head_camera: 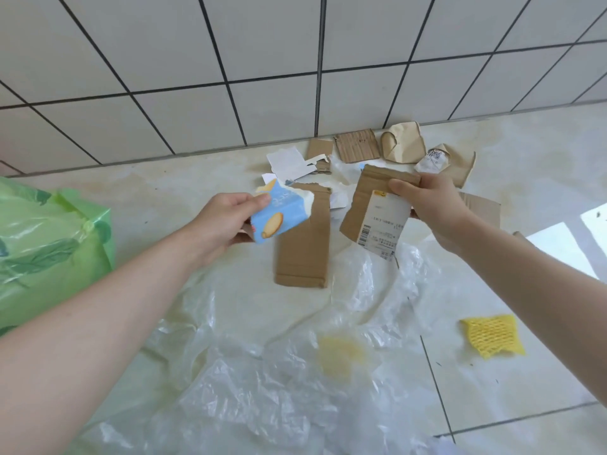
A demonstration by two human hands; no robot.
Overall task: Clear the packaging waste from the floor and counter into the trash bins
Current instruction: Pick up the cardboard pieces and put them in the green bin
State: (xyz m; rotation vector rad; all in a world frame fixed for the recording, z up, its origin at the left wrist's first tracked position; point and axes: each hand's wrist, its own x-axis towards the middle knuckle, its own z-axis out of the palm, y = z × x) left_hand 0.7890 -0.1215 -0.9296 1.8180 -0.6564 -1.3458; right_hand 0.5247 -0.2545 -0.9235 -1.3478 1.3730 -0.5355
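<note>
Left hand point(226, 221): fingers and thumb pinched one torn blue biscuit wrapper point(279, 215), held above the floor, left of centre.
Right hand point(430, 205): gripped one cardboard piece with a shipping label point(377, 211), lifted just right of centre.
Flat cardboard strip point(303, 244): one — on the floor between the hands.
Far scraps: two cardboard bits point(356, 145), two crumpled brown paper pieces point(402, 142), white paper point(287, 162), by the tiled wall point(197, 60).
Clear plastic film point(279, 389): spread near.
Yellow foam net point(491, 334): one, near right.
Green bin bag point(49, 244): one — far left.
</note>
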